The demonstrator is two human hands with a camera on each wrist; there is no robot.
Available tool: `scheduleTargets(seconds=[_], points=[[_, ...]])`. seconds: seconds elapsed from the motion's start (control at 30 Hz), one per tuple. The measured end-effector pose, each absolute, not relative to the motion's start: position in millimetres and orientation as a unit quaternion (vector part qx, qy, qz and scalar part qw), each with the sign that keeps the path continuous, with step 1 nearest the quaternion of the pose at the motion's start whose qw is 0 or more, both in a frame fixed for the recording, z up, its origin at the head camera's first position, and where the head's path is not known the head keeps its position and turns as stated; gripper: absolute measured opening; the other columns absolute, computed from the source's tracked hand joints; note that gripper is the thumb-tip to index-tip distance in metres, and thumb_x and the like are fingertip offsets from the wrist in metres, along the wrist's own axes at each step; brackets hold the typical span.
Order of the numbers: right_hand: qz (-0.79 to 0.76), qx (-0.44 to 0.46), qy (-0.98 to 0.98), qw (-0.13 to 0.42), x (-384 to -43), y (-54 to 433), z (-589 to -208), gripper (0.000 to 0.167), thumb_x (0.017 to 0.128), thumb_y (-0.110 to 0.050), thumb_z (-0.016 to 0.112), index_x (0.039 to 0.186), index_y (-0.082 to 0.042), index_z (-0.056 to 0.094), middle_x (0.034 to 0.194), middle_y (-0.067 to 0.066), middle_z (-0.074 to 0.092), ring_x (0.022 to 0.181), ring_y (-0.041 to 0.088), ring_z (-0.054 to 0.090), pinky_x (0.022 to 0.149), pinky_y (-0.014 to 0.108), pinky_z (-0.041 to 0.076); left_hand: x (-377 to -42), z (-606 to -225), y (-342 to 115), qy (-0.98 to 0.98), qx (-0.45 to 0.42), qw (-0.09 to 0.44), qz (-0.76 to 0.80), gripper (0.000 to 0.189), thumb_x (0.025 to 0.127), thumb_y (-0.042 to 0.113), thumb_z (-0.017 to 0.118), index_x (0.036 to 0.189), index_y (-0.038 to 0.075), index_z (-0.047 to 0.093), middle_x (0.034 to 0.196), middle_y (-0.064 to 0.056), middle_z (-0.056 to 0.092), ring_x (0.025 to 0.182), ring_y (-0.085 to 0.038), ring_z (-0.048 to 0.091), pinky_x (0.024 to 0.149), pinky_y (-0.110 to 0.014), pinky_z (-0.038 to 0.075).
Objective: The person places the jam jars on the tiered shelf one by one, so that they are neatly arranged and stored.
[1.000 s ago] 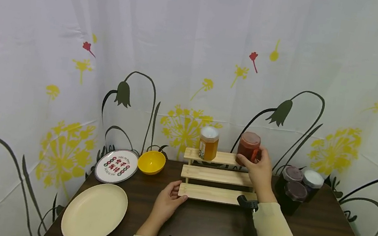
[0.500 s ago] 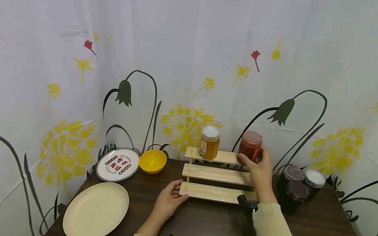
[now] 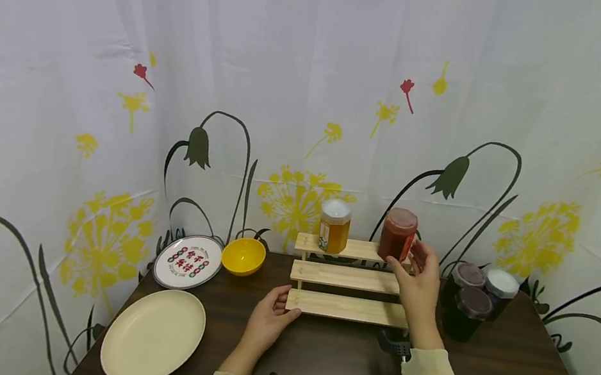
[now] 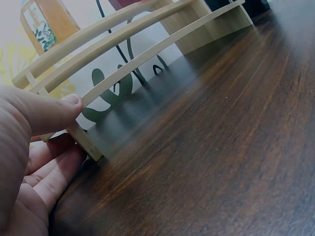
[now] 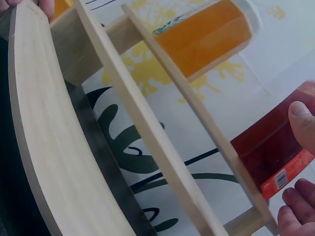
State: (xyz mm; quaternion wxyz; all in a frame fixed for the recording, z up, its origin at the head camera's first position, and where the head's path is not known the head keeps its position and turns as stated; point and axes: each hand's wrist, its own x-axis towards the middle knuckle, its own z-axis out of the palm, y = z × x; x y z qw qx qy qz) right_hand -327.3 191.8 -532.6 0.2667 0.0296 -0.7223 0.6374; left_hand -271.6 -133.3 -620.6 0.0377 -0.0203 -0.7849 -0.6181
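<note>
A three-tier wooden display rack [image 3: 348, 277] stands on the dark table. My left hand [image 3: 264, 323] grips the left end of its lowest tier, thumb on the board and fingers round the end support [image 4: 84, 142]. On the top tier, toward the right, sits a jar of red contents with a reddish lid [image 3: 397, 235]. My right hand [image 3: 420, 290] is just to the right of this jar, fingers spread and loosely bent, thumb overlapping the jar in the right wrist view. A honey jar with a white lid [image 3: 334, 228] is toward the left of the top tier.
Several dark jars [image 3: 471, 309], one white-lidded, stand right of the rack near my right forearm. Left of it are a yellow bowl [image 3: 243, 257], a white plate with red lettering [image 3: 188, 261] and a cream oval plate [image 3: 152, 338]. A patterned curtain [image 3: 315, 86] hangs behind.
My right hand has let go of the red jar and drawn back slightly right and down; the jar stays on the top tier. My left hand keeps its grip on the rack.
</note>
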Motion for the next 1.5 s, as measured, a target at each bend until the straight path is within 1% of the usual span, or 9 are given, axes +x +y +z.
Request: scheduleTargets(seconds=[0.23,0.5,0.6,0.77,0.93,1.07,1.17,1.4,1.5], points=[[0.602,0.023,-0.743,0.292,-312,200,-529,0.075,0.095,-0.019,0.087,0.158,-0.003,0.048,0.158,0.019,0.054,0.151,0.033,0.050,0.130,0.048,0.037,-270,-621,-133,-0.779,-0.023,0.041,-0.626,0.064,0.095,0.018,0.087,0.152,0.003,0.060,0.130,-0.018,0.071,0.114,-0.029,0.069,0.092,-0.025,0.057],[0.565,0.010,-0.753,0.337,-291,216,-523,0.070,0.091,-0.008,0.089,0.152,-0.002,0.055,0.149,0.015,0.059,0.145,0.034,0.055,0.124,0.022,0.040,-271,-621,-133,-0.781,-0.026,0.039,-0.623,0.065,0.096,0.018,0.086,0.152,0.002,0.058,0.130,-0.017,0.070,0.113,-0.027,0.069,0.094,-0.030,0.059],[0.563,0.012,-0.748,0.350,-284,222,-519,0.068,0.091,-0.006,0.089,0.150,-0.004,0.057,0.147,0.014,0.060,0.143,0.030,0.056,0.122,0.017,0.040,-271,-621,-134,-0.781,-0.024,0.040,-0.623,0.064,0.096,0.017,0.086,0.152,0.002,0.059,0.129,-0.017,0.071,0.113,-0.027,0.069,0.094,-0.029,0.058],[0.554,0.002,-0.746,0.371,-270,231,-513,0.069,0.089,-0.001,0.090,0.150,-0.004,0.058,0.145,0.011,0.061,0.140,0.017,0.056,0.121,0.016,0.039,-271,-622,-135,-0.782,-0.026,0.040,-0.621,0.064,0.096,0.017,0.086,0.152,0.002,0.059,0.129,-0.018,0.071,0.114,-0.027,0.069,0.094,-0.028,0.059],[0.547,-0.018,-0.735,0.400,-262,247,-512,0.070,0.087,0.006,0.088,0.150,0.000,0.057,0.143,0.012,0.061,0.137,0.014,0.057,0.121,0.016,0.040,-272,-621,-135,-0.784,-0.026,0.043,-0.619,0.065,0.096,0.018,0.086,0.152,0.002,0.059,0.129,-0.017,0.071,0.113,-0.027,0.069,0.094,-0.029,0.059],[0.551,-0.026,-0.719,0.423,-255,262,-515,0.070,0.085,0.011,0.087,0.148,0.001,0.058,0.139,0.000,0.060,0.136,0.010,0.057,0.121,0.018,0.041,-273,-620,-134,-0.787,-0.025,0.040,-0.616,0.065,0.096,0.019,0.086,0.152,0.003,0.059,0.129,-0.016,0.071,0.113,-0.026,0.069,0.094,-0.028,0.059],[0.571,-0.018,-0.698,0.431,-250,273,-518,0.071,0.084,0.014,0.085,0.149,0.001,0.057,0.138,-0.008,0.055,0.139,0.011,0.056,0.123,0.021,0.041,-274,-620,-134,-0.790,-0.026,0.044,-0.610,0.064,0.096,0.020,0.086,0.152,0.004,0.059,0.129,-0.016,0.071,0.113,-0.025,0.069,0.095,-0.031,0.059],[0.608,-0.052,-0.659,0.441,-244,298,-540,0.073,0.085,0.015,0.084,0.150,0.000,0.053,0.141,-0.004,0.052,0.141,0.020,0.054,0.127,0.024,0.038,-274,-621,-134,-0.799,-0.021,0.045,-0.599,0.063,0.097,0.020,0.085,0.152,0.006,0.060,0.128,-0.015,0.071,0.112,-0.022,0.069,0.097,-0.034,0.060],[0.602,-0.069,-0.660,0.444,-244,307,-550,0.072,0.086,0.011,0.085,0.150,-0.002,0.053,0.141,-0.005,0.052,0.141,0.019,0.054,0.126,0.024,0.038,-274,-621,-134,-0.797,-0.022,0.044,-0.602,0.063,0.097,0.019,0.085,0.153,0.004,0.059,0.128,-0.016,0.071,0.113,-0.024,0.069,0.098,-0.035,0.060]])
